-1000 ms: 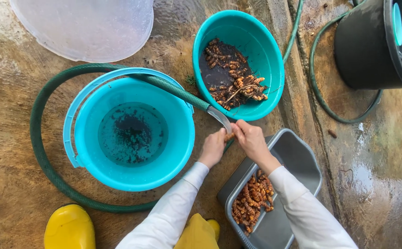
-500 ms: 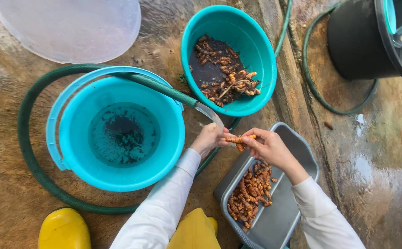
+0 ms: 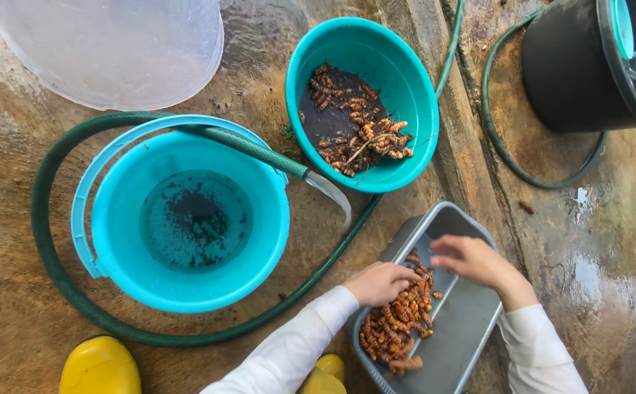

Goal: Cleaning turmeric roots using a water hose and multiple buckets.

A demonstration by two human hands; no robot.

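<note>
Fingers (image 3: 405, 276) of the left hand (image 3: 380, 283) pinch roots (image 3: 398, 321) inside the grey tray (image 3: 471, 335); right hand (image 3: 471, 259) hovers released. Hose (image 3: 259, 149) water could swamp it.

Packages: none in view.
Labels: none visible on any container.
Signs: none.
Screens: none.
</note>
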